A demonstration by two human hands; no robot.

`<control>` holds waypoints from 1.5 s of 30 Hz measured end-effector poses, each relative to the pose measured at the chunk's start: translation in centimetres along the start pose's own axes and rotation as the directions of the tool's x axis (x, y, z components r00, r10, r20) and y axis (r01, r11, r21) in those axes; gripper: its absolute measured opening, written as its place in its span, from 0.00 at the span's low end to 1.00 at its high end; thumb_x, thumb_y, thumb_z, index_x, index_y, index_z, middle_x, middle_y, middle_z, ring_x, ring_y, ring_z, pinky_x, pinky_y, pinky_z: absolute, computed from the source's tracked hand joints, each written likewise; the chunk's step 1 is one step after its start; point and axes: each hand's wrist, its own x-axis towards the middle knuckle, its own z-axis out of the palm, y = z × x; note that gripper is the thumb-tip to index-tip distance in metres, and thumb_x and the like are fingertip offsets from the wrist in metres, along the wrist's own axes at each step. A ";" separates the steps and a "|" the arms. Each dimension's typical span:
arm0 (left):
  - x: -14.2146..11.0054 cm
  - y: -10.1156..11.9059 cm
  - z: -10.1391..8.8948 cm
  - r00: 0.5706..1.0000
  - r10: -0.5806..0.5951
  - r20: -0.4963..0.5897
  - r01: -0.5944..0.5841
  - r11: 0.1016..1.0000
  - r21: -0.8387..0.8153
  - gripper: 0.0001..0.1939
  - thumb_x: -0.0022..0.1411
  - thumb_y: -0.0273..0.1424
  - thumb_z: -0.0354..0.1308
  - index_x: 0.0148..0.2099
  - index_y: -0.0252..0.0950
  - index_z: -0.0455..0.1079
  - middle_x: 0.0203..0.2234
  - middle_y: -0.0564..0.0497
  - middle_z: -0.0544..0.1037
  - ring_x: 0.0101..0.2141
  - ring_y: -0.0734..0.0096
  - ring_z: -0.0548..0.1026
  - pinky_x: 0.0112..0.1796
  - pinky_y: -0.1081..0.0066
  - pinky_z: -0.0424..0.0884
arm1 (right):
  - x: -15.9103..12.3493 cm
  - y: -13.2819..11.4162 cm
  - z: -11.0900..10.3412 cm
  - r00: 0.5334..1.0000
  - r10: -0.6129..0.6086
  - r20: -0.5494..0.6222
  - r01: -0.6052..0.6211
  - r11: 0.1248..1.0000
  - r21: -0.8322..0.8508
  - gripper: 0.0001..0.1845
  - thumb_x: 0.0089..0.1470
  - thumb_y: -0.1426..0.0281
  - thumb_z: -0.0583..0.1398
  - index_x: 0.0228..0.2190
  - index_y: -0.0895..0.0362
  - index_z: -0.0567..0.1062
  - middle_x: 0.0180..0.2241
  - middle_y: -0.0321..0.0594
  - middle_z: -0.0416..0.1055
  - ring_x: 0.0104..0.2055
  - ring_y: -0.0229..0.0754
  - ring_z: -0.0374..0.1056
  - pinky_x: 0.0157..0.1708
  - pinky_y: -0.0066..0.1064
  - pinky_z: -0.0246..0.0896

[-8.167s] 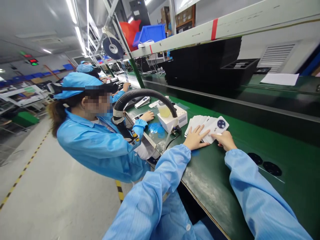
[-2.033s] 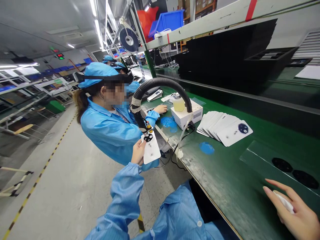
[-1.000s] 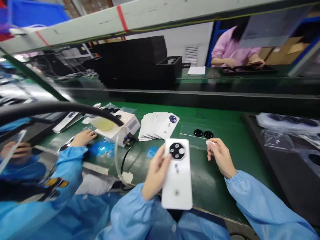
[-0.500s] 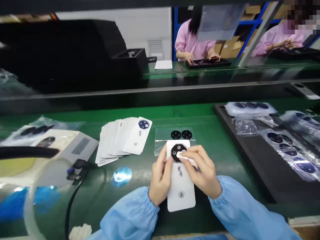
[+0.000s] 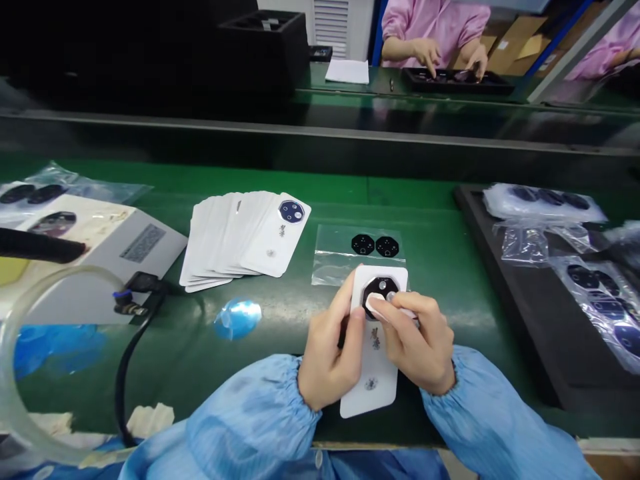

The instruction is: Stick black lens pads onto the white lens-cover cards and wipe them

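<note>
White, smooth and rounded at the corners, the panel (image 5: 367, 393) is now between both hands over the near edge of the bench; two seconds ago the left hand (image 5: 330, 353) alone held it out by the ribbed hose, with the right hand (image 5: 423, 343) well apart. The left fingers clamp its left edge, thumb on the face, and the right fingers are pinched together on a soft white wad (image 5: 376, 305), pressed against the glossy black camera plate (image 5: 371, 287) near the top. Half a second ago the wad was already there, with the panel standing straighter; it leans a little now. Dark printed characters and a small round emblem mark the face below. Just beyond lies a clear, creased plastic sleeve (image 5: 333, 268) with two flat black discs (image 5: 375, 245). Left of that, matching white panels (image 5: 235, 233) fan out, near a crinkled blue film (image 5: 239, 319) and a white box (image 5: 155, 247). Matte green covers the bench (image 5: 435, 250); at right, a black tray (image 5: 555, 347) bears shiny plastic packs (image 5: 540, 203). Across the way, a person in pink (image 5: 435, 27) works over another dark tray (image 5: 415, 81).
</note>
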 end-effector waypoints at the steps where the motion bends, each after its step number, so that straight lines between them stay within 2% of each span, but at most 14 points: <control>1: -0.1 0.0 0.0 1.000 -0.004 -0.008 0.005 1.000 0.016 0.26 0.69 0.28 0.47 0.67 0.41 0.55 0.28 0.52 0.76 0.22 0.75 0.69 0.32 0.75 0.71 | -0.1 0.0 0.1 1.000 -0.003 -0.005 0.003 1.000 -0.006 0.22 0.55 0.82 0.58 0.48 0.48 0.72 0.37 0.40 0.68 0.35 0.40 0.70 0.29 0.29 0.69; 4: -0.3 0.0 0.0 1.000 -0.006 -0.023 0.007 0.999 0.047 0.26 0.69 0.27 0.48 0.67 0.39 0.54 0.26 0.53 0.74 0.22 0.76 0.68 0.31 0.76 0.71 | 0.0 -0.3 0.2 1.000 0.014 -0.010 -0.014 1.000 0.008 0.22 0.56 0.82 0.57 0.47 0.49 0.72 0.36 0.39 0.68 0.34 0.39 0.70 0.30 0.30 0.69; 10: -0.4 -0.1 0.2 1.000 0.010 0.007 -0.010 1.000 0.014 0.26 0.69 0.26 0.47 0.68 0.39 0.52 0.35 0.50 0.78 0.25 0.79 0.70 0.29 0.79 0.68 | 0.3 -0.7 0.2 0.999 0.021 -0.028 -0.020 0.999 0.037 0.18 0.55 0.84 0.55 0.42 0.54 0.73 0.36 0.40 0.67 0.33 0.37 0.68 0.28 0.28 0.65; 13: -0.2 0.0 0.2 1.000 -0.008 0.008 0.008 1.000 -0.012 0.25 0.70 0.28 0.47 0.67 0.39 0.54 0.29 0.53 0.76 0.21 0.79 0.67 0.26 0.79 0.65 | 0.7 -0.8 -0.1 0.999 0.052 -0.007 -0.051 0.997 0.064 0.18 0.56 0.84 0.54 0.42 0.53 0.73 0.36 0.40 0.67 0.34 0.36 0.68 0.27 0.27 0.63; 16: 0.2 0.3 0.1 0.996 -0.089 0.012 0.089 0.989 -0.115 0.24 0.70 0.33 0.47 0.66 0.38 0.57 0.21 0.55 0.71 0.18 0.78 0.63 0.20 0.78 0.61 | 1.4 -0.5 -0.7 0.977 0.212 0.023 -0.210 0.942 0.263 0.12 0.58 0.80 0.55 0.39 0.53 0.73 0.35 0.39 0.65 0.34 0.38 0.67 0.29 0.30 0.63; 18: 0.5 0.4 0.1 0.983 -0.179 0.040 0.184 0.957 -0.224 0.24 0.69 0.36 0.48 0.65 0.36 0.59 0.19 0.55 0.69 0.18 0.77 0.63 0.19 0.77 0.61 | 1.9 -0.1 -1.2 0.926 0.368 0.078 -0.355 0.784 0.509 0.08 0.61 0.75 0.55 0.37 0.53 0.73 0.34 0.38 0.63 0.30 0.36 0.65 0.28 0.31 0.61; 20: 0.8 0.4 0.1 0.965 -0.252 0.075 0.263 0.912 -0.316 0.25 0.68 0.38 0.50 0.64 0.36 0.60 0.20 0.54 0.71 0.20 0.74 0.67 0.21 0.76 0.64 | 2.4 0.4 -1.6 0.852 0.489 0.189 -0.458 0.519 0.722 0.06 0.63 0.72 0.54 0.36 0.54 0.72 0.32 0.35 0.62 0.23 0.33 0.61 0.24 0.30 0.57; 22: 1.0 0.4 0.0 0.956 -0.282 0.081 0.291 0.887 -0.359 0.25 0.67 0.39 0.51 0.63 0.35 0.62 0.22 0.52 0.73 0.23 0.71 0.70 0.23 0.74 0.67 | 2.7 0.7 -1.8 0.784 0.544 0.298 -0.503 0.276 0.819 0.06 0.64 0.69 0.54 0.36 0.54 0.70 0.27 0.33 0.60 0.19 0.31 0.56 0.22 0.29 0.52; 24: 1.0 0.2 0.0 0.954 -0.290 0.069 0.295 0.884 -0.363 0.25 0.67 0.39 0.52 0.63 0.35 0.62 0.24 0.50 0.76 0.26 0.68 0.73 0.25 0.73 0.69 | 2.9 0.8 -1.9 0.735 0.570 0.368 -0.532 0.147 0.834 0.06 0.63 0.67 0.55 0.36 0.55 0.70 0.23 0.31 0.59 0.20 0.32 0.55 0.23 0.29 0.50; 27: 0.9 0.0 -0.1 0.949 -0.308 0.075 0.314 0.882 -0.352 0.26 0.67 0.39 0.51 0.64 0.35 0.60 0.30 0.48 0.79 0.27 0.68 0.75 0.24 0.73 0.69 | 2.9 0.7 -2.0 0.691 0.582 0.429 -0.563 0.062 0.824 0.06 0.63 0.65 0.56 0.37 0.55 0.69 0.18 0.29 0.58 0.21 0.34 0.53 0.24 0.29 0.48; 32: 1.1 0.1 -0.1 0.943 -0.324 0.074 0.328 0.878 -0.347 0.25 0.67 0.39 0.52 0.63 0.36 0.61 0.39 0.47 0.79 0.32 0.67 0.77 0.27 0.72 0.70 | 3.2 0.7 -2.1 0.674 0.583 0.454 -0.559 0.001 0.829 0.06 0.62 0.66 0.57 0.37 0.55 0.70 0.21 0.31 0.63 0.21 0.34 0.56 0.24 0.28 0.52; 34: 1.3 0.3 0.0 0.945 -0.321 0.069 0.324 0.875 -0.361 0.23 0.67 0.38 0.52 0.62 0.36 0.62 0.44 0.46 0.78 0.38 0.64 0.77 0.33 0.71 0.72 | 3.3 0.8 -2.3 0.672 0.601 0.432 -0.538 -0.004 0.843 0.04 0.61 0.67 0.58 0.35 0.55 0.71 0.31 0.36 0.69 0.23 0.33 0.60 0.22 0.27 0.54; 37: 1.5 0.5 0.0 0.947 -0.316 0.065 0.316 0.870 -0.379 0.23 0.67 0.39 0.52 0.61 0.35 0.63 0.46 0.45 0.77 0.43 0.61 0.76 0.34 0.71 0.73 | 3.4 1.1 -2.7 0.675 0.607 0.420 -0.521 -0.011 0.854 0.06 0.59 0.69 0.59 0.31 0.56 0.69 0.45 0.43 0.69 0.26 0.33 0.64 0.21 0.27 0.56; 45: 1.4 0.3 0.0 0.963 -0.267 0.038 0.264 0.903 -0.339 0.24 0.68 0.37 0.51 0.63 0.33 0.61 0.40 0.45 0.79 0.31 0.68 0.76 0.22 0.76 0.67 | 3.4 1.4 -3.4 0.744 0.534 0.401 -0.454 -0.035 0.890 0.03 0.57 0.73 0.60 0.31 0.57 0.71 0.35 0.37 0.68 0.26 0.32 0.63 0.20 0.23 0.58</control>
